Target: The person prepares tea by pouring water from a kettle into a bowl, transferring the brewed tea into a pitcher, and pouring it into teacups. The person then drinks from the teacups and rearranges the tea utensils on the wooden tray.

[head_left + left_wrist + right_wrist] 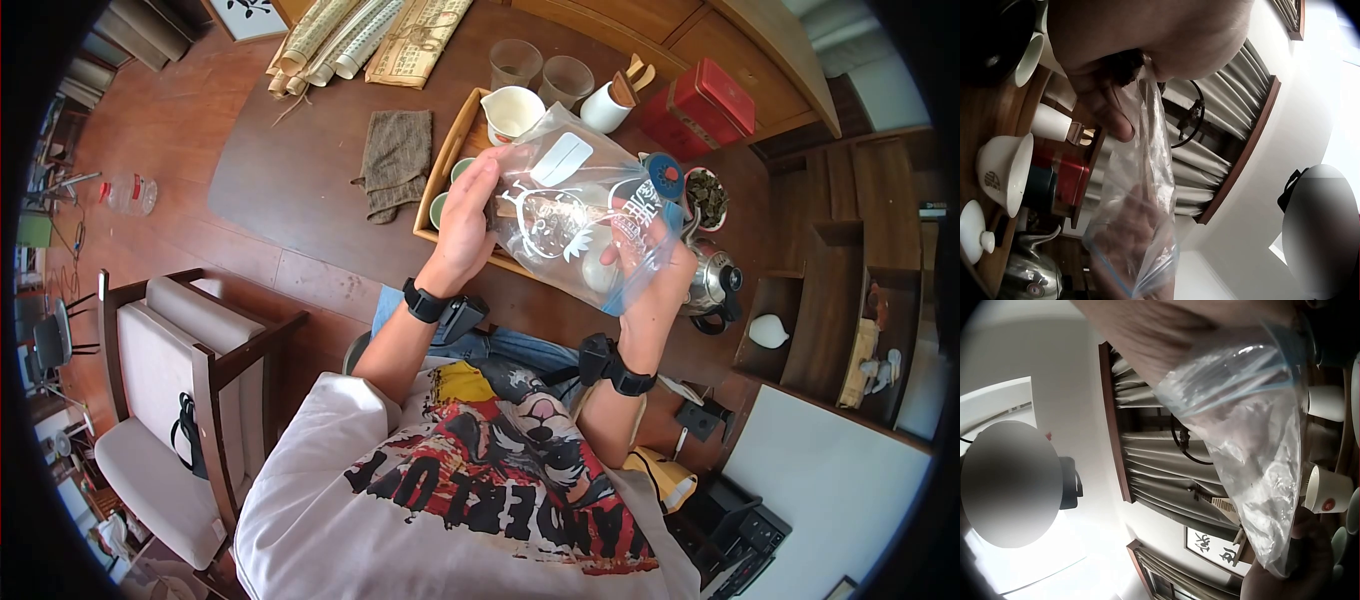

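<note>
A clear plastic bag (545, 215) with white print and a blue zip edge stretches between both hands. My left hand (465, 215) pinches its far left end; in the left wrist view a dark clump (1125, 67) shows by those fingers. My right hand (655, 270) is at the blue-edged end, its loosely extended fingers showing through the plastic (1247, 431); whether they lie inside or behind it I cannot tell. Beneath the bag is a wooden tray (425, 215), with a white pitcher (513, 113) and green-rimmed cups (438, 210), partly covered by the left hand.
A brown cloth (395, 160) lies left of the tray. Two glasses (515, 65), a white utensil holder (605, 108) and a red tin (705, 105) stand behind. At the right are a bowl of dark leaves (708, 198) and a metal kettle (708, 275).
</note>
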### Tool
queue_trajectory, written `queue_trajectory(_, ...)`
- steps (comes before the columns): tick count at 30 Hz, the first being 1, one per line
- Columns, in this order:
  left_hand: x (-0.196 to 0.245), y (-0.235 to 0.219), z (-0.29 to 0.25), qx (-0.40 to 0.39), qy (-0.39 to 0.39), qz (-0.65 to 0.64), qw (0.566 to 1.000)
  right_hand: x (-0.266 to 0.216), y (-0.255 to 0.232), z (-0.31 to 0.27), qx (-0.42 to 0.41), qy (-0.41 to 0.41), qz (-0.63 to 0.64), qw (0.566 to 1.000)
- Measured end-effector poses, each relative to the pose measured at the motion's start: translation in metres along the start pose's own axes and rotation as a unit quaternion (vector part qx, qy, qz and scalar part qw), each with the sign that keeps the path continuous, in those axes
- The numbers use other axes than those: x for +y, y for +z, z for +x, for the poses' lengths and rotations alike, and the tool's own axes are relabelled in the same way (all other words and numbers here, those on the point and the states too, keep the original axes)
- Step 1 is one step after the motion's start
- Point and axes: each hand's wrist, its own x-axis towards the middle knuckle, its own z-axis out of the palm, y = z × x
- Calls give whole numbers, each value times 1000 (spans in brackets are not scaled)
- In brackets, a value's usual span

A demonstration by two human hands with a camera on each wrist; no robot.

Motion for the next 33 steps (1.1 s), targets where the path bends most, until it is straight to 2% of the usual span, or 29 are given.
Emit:
queue_trajectory(7,3,-2,0,2,8,-5,1000,15,-14,3,48,1,15,999)
queue_trajectory(15,7,-9,1,34,20,-30,999,7,-36,1,46,21,103,993)
queue_trajectory(19,6,-22,2,73,-9,-113,991,0,-54,-2,76,-4,127,989)
queue_trajectory(21,8,-28,3,78,-15,-151,985,-5,-63,-4,100,-9,122,987)
queue_trajectory(22,16,-22,2,103,-21,-141,984,-6,-68,-5,117,-19,117,986)
queue_trajectory(25,26,-23,1,96,2,-141,985,-6,-79,-8,137,-36,104,984)
queue_trajectory(27,29,-39,4,96,-5,-164,982,-1,-83,-8,162,-55,54,984)
queue_trajectory(29,30,-56,9,44,9,-231,972,8,-83,-9,163,-54,31,985)
queue_trajectory(31,30,-60,6,74,17,-230,970,19,-82,-10,162,-52,9,985)
queue_trajectory(33,33,-58,4,38,30,-242,969,29,-76,-10,163,-59,-41,984)
